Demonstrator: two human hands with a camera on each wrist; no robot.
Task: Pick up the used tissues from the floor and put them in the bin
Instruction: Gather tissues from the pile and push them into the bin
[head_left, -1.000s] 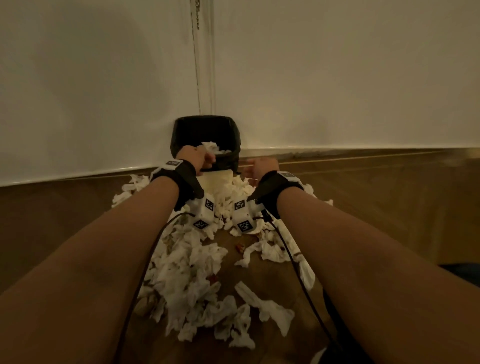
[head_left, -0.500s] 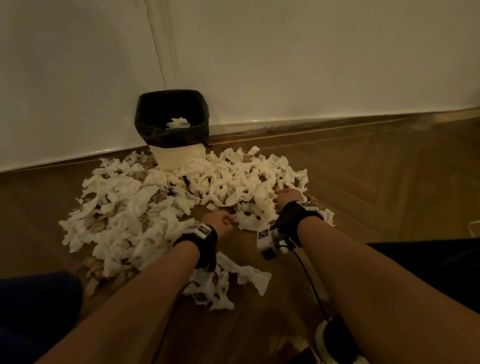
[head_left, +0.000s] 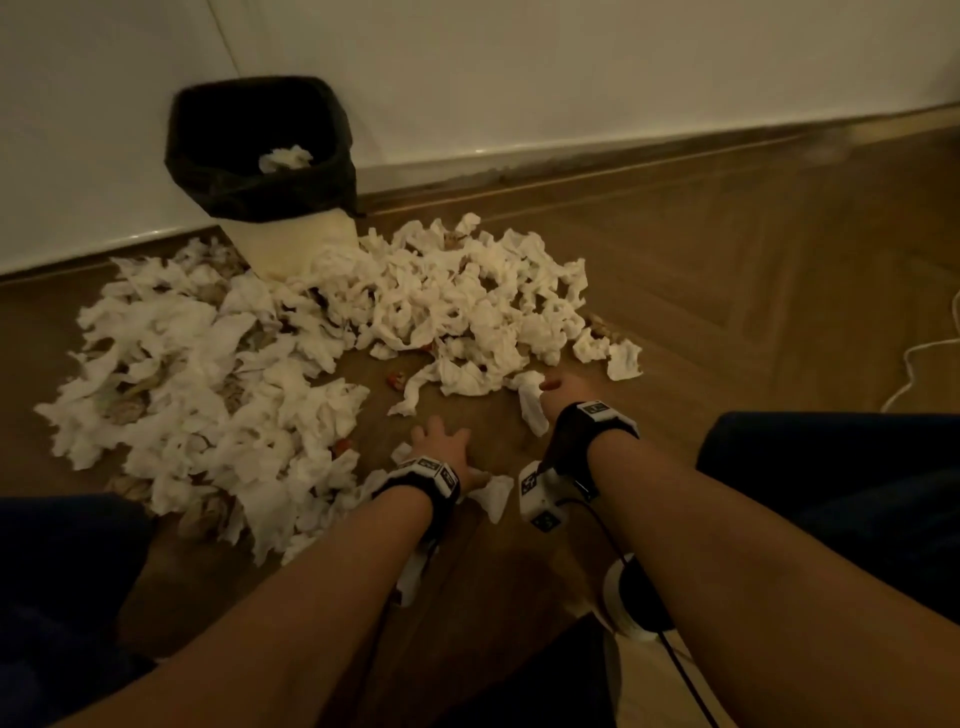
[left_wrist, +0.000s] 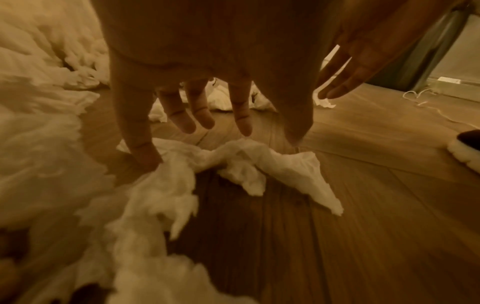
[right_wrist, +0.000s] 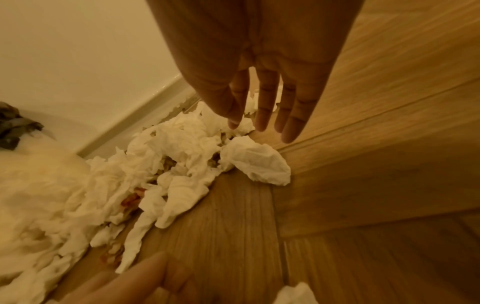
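Observation:
The bin (head_left: 291, 244), white with a black liner (head_left: 218, 176), stands against the wall with one tissue wad (head_left: 284, 158) inside. A wide pile of crumpled white tissues (head_left: 218, 374) covers the floor in front of it. My left hand (head_left: 439, 436) hovers low over the floor, fingers spread and straight (left_wrist: 207, 127), above a twisted tissue (left_wrist: 246, 160); one outer fingertip (left_wrist: 148, 158) touches it. My right hand (head_left: 556, 387) is held flat with straight fingers (right_wrist: 262, 125) just above a crumpled tissue (right_wrist: 257, 162) at the pile's near edge. Neither hand holds anything.
A white wall and skirting (head_left: 623, 150) run behind the bin. Bare wooden floor (head_left: 753, 270) lies to the right, with a white cord (head_left: 924, 364) on it. My dark-clothed legs (head_left: 831, 493) flank my arms. A fluffy slipper (left_wrist: 465, 152) sits near my right leg.
Both hands left the bin rim and came down and back to the near edge of the pile. Their fingers have gone from curled to spread and straight.

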